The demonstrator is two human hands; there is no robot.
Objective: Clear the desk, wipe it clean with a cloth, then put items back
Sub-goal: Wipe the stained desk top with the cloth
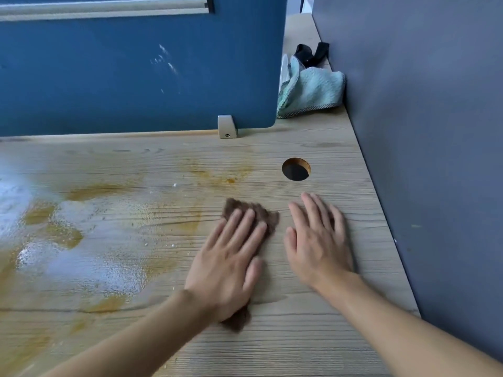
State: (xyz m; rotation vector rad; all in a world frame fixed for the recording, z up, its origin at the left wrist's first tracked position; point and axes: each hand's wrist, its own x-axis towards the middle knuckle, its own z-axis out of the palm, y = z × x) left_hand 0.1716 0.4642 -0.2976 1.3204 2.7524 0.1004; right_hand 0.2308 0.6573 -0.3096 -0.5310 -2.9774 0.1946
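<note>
Flat left hand (231, 257), fingers straight, pressing a fuzzy brown cloth (261, 210) onto the pale wood-grain table (299, 336), right hand (318, 240) released flat beside it, wet yellow-brown stains (89, 191) left, round cable hole (296, 169) beyond, crumpled teal towel (313, 91) farthest

one wide-angle camera sitting on the person's head, looking forward and down, hanging close over the desk (299, 349), facing the blue partition (109, 77) at the back, grey wall (435, 131) running along the right edge
</note>
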